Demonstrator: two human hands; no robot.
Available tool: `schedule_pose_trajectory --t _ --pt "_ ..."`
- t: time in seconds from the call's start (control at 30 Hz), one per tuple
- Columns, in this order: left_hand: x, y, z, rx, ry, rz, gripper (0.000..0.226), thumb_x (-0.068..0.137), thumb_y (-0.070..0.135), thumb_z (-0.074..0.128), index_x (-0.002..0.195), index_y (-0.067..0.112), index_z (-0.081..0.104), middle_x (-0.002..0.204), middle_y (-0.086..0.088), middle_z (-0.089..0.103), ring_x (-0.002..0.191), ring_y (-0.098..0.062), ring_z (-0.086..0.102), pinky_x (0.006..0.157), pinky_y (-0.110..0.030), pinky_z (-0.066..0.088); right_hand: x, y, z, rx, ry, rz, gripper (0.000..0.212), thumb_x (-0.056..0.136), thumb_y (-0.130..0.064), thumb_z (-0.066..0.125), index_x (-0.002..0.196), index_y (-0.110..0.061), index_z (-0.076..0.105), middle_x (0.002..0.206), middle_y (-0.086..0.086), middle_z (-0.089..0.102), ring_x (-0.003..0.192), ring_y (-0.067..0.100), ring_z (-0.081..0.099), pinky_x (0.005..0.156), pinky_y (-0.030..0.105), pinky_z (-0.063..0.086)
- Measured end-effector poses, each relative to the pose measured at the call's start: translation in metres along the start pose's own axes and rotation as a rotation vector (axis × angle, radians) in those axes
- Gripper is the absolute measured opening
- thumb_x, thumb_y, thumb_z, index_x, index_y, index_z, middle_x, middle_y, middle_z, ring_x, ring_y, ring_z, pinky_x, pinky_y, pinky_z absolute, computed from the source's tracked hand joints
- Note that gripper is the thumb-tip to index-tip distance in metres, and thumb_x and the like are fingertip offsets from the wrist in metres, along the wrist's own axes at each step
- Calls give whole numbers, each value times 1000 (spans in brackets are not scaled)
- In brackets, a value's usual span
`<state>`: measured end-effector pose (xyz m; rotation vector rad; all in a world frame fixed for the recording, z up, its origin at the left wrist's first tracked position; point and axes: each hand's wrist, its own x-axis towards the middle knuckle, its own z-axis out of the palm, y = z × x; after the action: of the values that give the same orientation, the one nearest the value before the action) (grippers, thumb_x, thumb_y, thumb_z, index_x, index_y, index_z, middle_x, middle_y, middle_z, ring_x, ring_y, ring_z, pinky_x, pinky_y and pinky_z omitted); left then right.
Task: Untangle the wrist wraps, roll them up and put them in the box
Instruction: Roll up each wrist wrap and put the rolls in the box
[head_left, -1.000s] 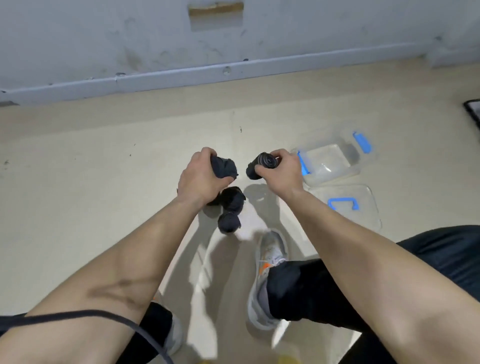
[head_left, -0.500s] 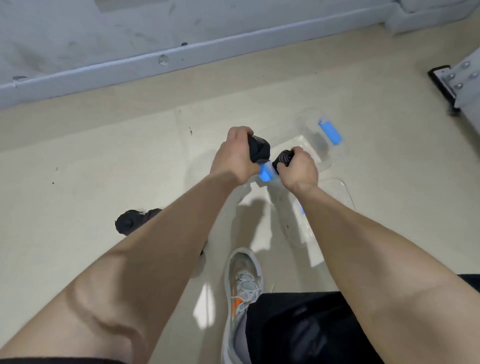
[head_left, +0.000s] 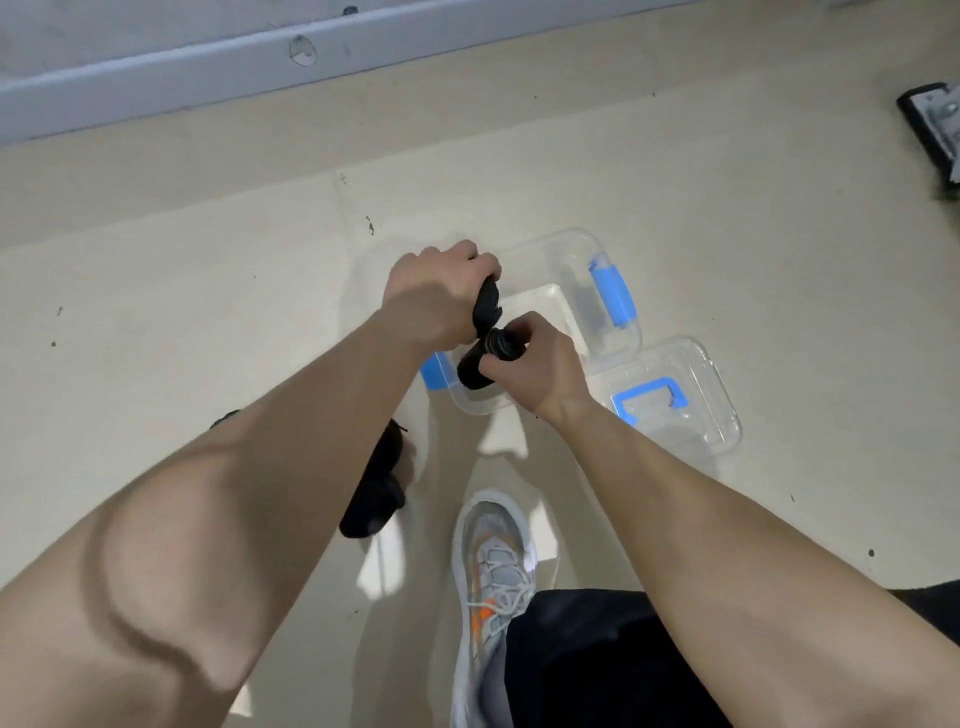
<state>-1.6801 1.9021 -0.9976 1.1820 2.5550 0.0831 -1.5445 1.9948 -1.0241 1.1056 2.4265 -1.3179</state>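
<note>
Gripping over clear box (head_left: 582, 248): left hand (head_left: 434, 296) hides most of its black wrap (head_left: 487, 307); right hand (head_left: 540, 370) holds roll (head_left: 483, 359), coiled end showing. Forearm (head_left: 291, 441) half-covers floor wraps (head_left: 375, 496).

Count: two rolled wrist wraps (head_left: 488, 358), maybe two loose ones (head_left: 376, 493) near left, one clear box (head_left: 576, 249), one lid (head_left: 706, 395).
</note>
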Motion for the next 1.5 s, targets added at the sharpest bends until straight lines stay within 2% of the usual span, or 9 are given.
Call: schedule_pose_trajectory --t 0.2,0.33,0.5,0.67,0.9,1.0,1.17,1.27,1.5 --pt "-12 -17 41 294 159 118 35 40 11 78 71 15 62 58 1 51 57 -23 47 51 -26 22 -10 -3 19 -278 -53 -76 35 71 -36 78 95 -21 58 88 -5 67 82 22 64 70 36 53" --pt "-19 -14 57 305 255 161 28 49 -6 37 54 16 55 68 -4 57 50 -19 39 47 -22 17 -10 1 30 -488 -118 -115 36 75 -43 75 98 -21 57 81 -6 64 84 24 63 83 34 45" --pt "-41 -20 59 -35 75 -14 34 80 -5 63 112 8 63 111 -12 56 90 -31 53 59 -38 44 -12 -3 38 -544 -88 -79 20 93 -32 47 101 -22 64 86 -2 69 98 24 63 119 42 21" --pt "-90 -40 39 -257 319 -137 35 82 -2 68 113 11 72 106 -8 67 96 -33 62 66 -42 56 -28 -21 34 -482 35 -131 26 91 -18 50 112 -14 65 103 5 68 98 30 63 92 36 43" --pt "-183 -62 45 -321 57 -418 33 95 14 55 126 24 62 118 2 59 112 -24 54 86 -43 52 -83 -51 63 -354 -110 -231 19 93 -18 50 106 -15 65 107 3 65 97 26 61 82 37 51" --pt "-204 -64 62 -142 -3 -306 49 91 17 56 139 27 52 132 2 57 116 -29 51 85 -41 49 -106 -41 91 -427 -303 -148 18 88 -18 56 105 -15 60 104 3 63 95 28 62 79 35 51" --pt "-195 -70 82 131 -30 -54 67 98 23 54 158 33 27 162 1 34 139 -36 40 103 -43 39 -128 -9 149 -386 -334 108 85 77 -43 78 139 -6 33 133 12 39 119 36 55 100 42 48" --pt "-180 -68 94 236 -80 77 70 101 28 52 160 35 16 166 2 24 143 -34 36 112 -43 34 -127 0 183 -340 -289 163 100 72 -52 81 142 -2 30 139 14 37 125 34 52 105 43 47" --pt "-163 -75 98 176 -125 69 59 93 20 60 148 29 40 139 0 47 109 -31 53 89 -38 42 -109 -3 205 -106 -186 240 94 71 -46 83 138 -3 34 137 15 45 124 35 52 103 46 48"
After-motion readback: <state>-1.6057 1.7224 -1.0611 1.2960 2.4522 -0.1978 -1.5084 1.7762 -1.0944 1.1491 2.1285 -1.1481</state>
